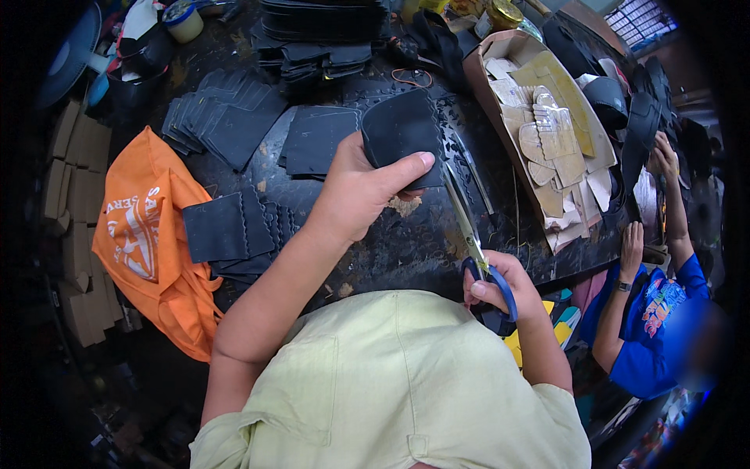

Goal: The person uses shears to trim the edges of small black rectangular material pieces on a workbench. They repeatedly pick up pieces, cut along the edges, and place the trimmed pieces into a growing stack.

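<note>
My left hand pinches a black sheet piece, thumb on top and fingers underneath. The piece has a rounded corner and a wavy right edge. My right hand grips scissors by their blue handles. The blades point up toward the right edge of the black piece; whether they touch it, I cannot tell. Small dark scraps and a slim metal tool lie just right of the blades. Flat black pieces rest left of my left hand, and wavy-edged ones lie beside my forearm.
Fanned black pieces and a tall black stack occupy the far side. An orange cloth bag hangs over the table's left edge. To the right stands a cardboard box of pale templates. A co-worker in blue reaches in at far right.
</note>
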